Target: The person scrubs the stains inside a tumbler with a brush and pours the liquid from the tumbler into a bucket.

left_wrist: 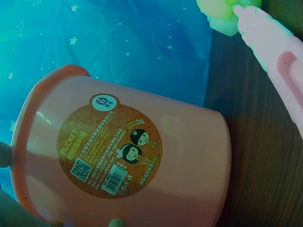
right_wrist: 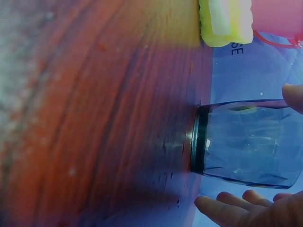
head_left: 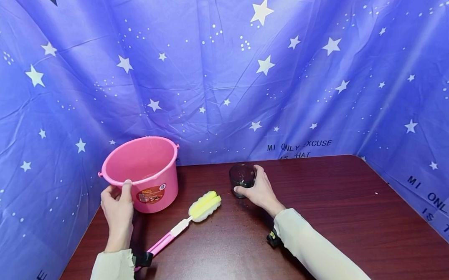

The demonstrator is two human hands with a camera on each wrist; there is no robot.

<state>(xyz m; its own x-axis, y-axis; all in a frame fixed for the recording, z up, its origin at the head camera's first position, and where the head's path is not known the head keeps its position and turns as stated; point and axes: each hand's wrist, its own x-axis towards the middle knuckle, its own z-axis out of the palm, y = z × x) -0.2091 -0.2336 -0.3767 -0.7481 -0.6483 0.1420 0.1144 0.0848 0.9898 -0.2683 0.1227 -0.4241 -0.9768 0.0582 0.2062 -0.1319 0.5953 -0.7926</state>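
Observation:
A pink bucket (head_left: 163, 197) with a round orange label (left_wrist: 109, 146) stands at the left of the table. My left hand (head_left: 118, 211) holds it by the near left side, thumb at the rim; the other fingers are partly hidden. Toward the back middle stands a dark, see-through glass (head_left: 243, 176). Around its right side is my right hand (head_left: 258, 188). In the right wrist view the thumb overlaps the glass (right_wrist: 251, 142) near its rim, while the extended fingers (right_wrist: 227, 210) lie apart from its wall.
Between the bucket and the glass lies a sponge brush (head_left: 204, 207) with a yellow and white head and a pink and white handle. Its lower end is partly behind the left wrist strap (head_left: 143, 259). A blue star-patterned cloth (head_left: 206, 74) hangs behind the dark red table (head_left: 326, 219).

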